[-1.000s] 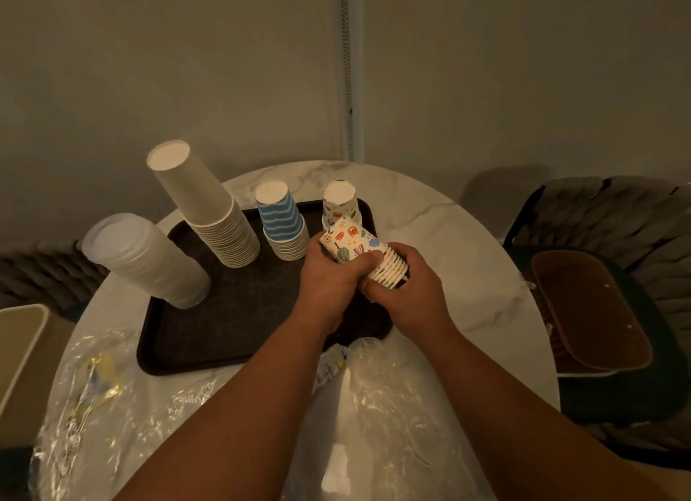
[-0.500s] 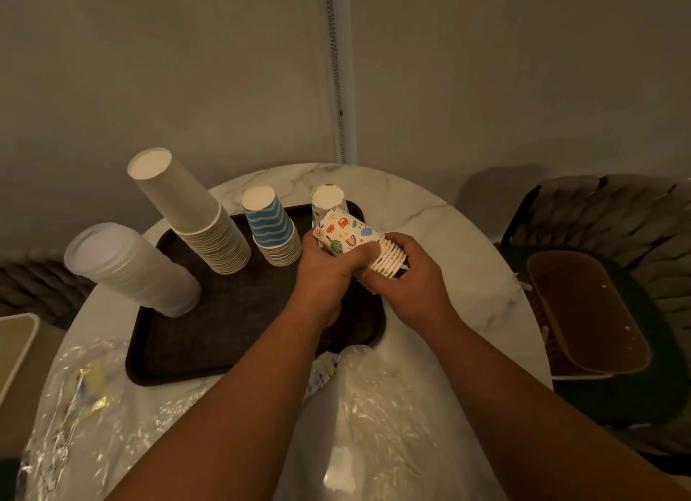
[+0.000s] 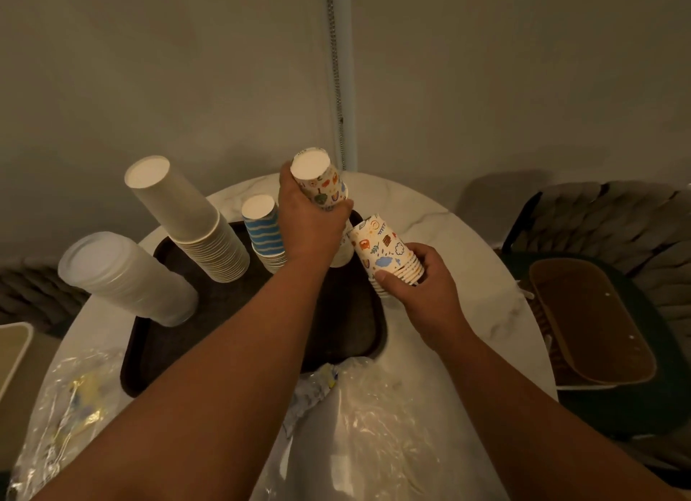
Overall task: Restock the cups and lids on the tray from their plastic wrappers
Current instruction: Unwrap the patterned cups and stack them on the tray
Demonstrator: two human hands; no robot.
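1. Cups and lids, left to right: stack of white lids [image 3: 127, 276] at tray's left edge, leaning; tall plain cup stack [image 3: 187, 216] on tray [image 3: 224, 313], upside down, leaning; blue-striped cup stack [image 3: 263, 233] beside it, upside down.
2. Printed cups split in two: one batch [image 3: 318, 181] raised in left hand [image 3: 308, 226] above tray's far right corner, bottom up; second batch [image 3: 389, 255] in right hand [image 3: 422, 280], just beside tray's right edge, tilted.
3. Pale cup stack glimpsed behind left hand on tray; mostly hidden, pattern not legible.
4. Progress, judged: lids, plain and striped cups apparently restocked; printed cups out of wrapper but not yet set down. Near the end.
5. Empty-looking plastic wrappers [image 3: 374, 426] on marble table [image 3: 467, 239], near edge; second crumpled wrapper at lower left.
6. Left hand pose: arm extended forward, fingers wrapped round lower part of raised batch.
7. Right hand pose: thumb pressed across rims, fingers curled behind stack; firm clasp.
8. Remaining, judged: seat both printed batches on tray, clear wrappers.
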